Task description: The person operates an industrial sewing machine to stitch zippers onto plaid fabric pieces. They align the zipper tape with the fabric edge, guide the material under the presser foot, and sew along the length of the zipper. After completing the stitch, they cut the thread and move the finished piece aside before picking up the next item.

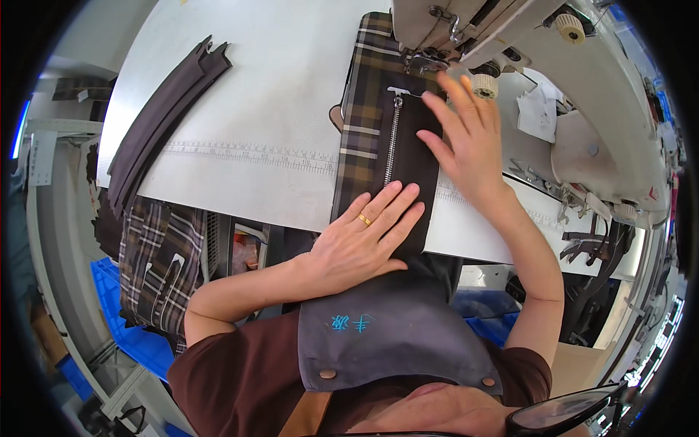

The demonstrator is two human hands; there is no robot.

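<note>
A plaid fabric piece (360, 131) with a dark brown panel (410, 160) lies under the sewing machine's presser foot (419, 61). A metal zipper (393, 135) runs lengthwise in the panel, its pull near the top. My left hand (371, 229) lies flat across the lower panel at the zipper's lower end, fingers out, a gold ring on one. My right hand (470, 135) is at the panel's upper right, fingers spread and slightly curved beside the presser foot; whether the fingertips touch the fabric or machine is hard to tell.
Stacked dark strips (164, 120) lie at the table's left. More plaid pieces (160, 262) hang below its left edge, above a blue bin (113, 298). The machine body (597, 124) fills the right, with a white paper (536, 113) beside it and dark straps (597, 247) at the table's right end.
</note>
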